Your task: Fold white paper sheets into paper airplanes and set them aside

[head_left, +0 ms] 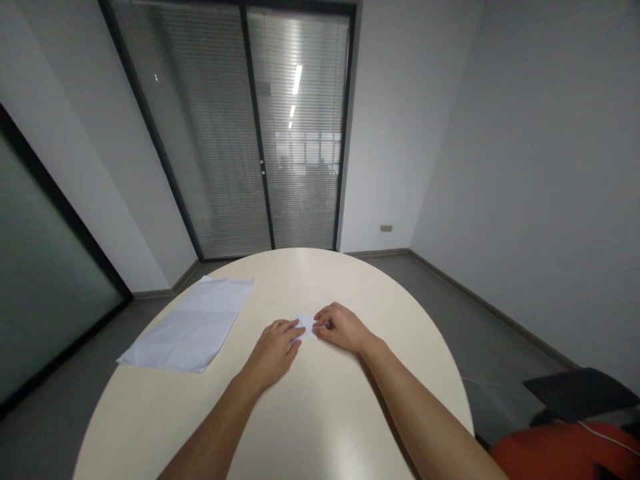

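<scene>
Two bare hands met over one small paper (308,325) near the middle of one round table (320,400). The left hand (277,343) laid its fingers over the paper's left side; whether it gripped or merely pressed could not be told. The right hand (345,328), fingers curled toward the thumb, pinched the paper's right edge. One larger creased sheet (200,327) lay flat to the left, well apart from both hands, its outer corner reaching the table's left rim.

Tabletop stretched beyond the fingertips to the curved far edge and outward from the right forearm to the right rim, leaving room on both sides; toward the left, the sheet narrowed it. Past the far edge stood two glass panels with blinds (225,133), and one red seat (565,450) sat at lower right.
</scene>
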The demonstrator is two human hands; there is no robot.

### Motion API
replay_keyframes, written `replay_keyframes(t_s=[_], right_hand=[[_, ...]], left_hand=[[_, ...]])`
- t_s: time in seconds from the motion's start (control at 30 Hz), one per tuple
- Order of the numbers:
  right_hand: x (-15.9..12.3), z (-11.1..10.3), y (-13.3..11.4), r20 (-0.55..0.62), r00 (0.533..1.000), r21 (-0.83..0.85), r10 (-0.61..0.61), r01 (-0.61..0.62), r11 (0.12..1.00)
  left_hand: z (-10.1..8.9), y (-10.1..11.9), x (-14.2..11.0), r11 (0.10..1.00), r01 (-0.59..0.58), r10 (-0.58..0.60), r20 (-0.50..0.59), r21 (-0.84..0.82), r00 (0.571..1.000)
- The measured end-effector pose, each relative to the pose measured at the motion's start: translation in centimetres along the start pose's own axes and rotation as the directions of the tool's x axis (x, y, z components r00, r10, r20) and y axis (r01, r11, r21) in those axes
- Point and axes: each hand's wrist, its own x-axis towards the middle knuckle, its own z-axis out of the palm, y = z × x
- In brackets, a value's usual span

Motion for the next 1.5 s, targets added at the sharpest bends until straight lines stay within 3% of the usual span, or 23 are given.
replay_keyframes(t_s=[0.13, 0.3, 0.7, 0.97, 1.23, 1.5], right_hand=[[-0.1, 0.3, 0.5, -0.003, 1.0, 0.032, 0.016, -0.016, 0.999], [-0.2, 0.1, 0.3, 0.035, 0.998, 0.06, -0.053, 0.051, 0.997], [0.1, 0.2, 0.7, 0.041, 0.999, 0.095, -0.028, 0.024, 0.995], [-0.2, -0.1, 0.7, -0.026, 0.998, -0.019, 0.056, -0.056, 0.998], [-0.4, 0.5, 0.5, -0.014, 0.999, -0.084, -0.032, 0.03, 0.996], [-0.3, 0.4, 0.8, -0.036, 0.992, -0.009, 0.124, -0.125, 0.992]], left_hand=[[-0.5, 0.5, 0.1, 1.0, -0.016, 0.016, -0.027, -0.002, 0.999], [-0.4, 0.7, 0.1, 1.0, -0.016, 0.017, -0.065, 0.009, 0.998], [-0.1, 0.6, -0.1, 1.0, 0.005, -0.005, -0.023, 0.01, 1.0], [-0.6, 1.2, -0.2, 0.999, 0.028, -0.028, -0.015, 0.018, 0.999], [-0.8, 1.6, -0.1, 0.999, 0.042, -0.042, -0.014, 0.015, 0.999], [-0.7, 1.4, -0.3, 0.998, 0.064, -0.064, -0.008, 0.004, 0.998]])
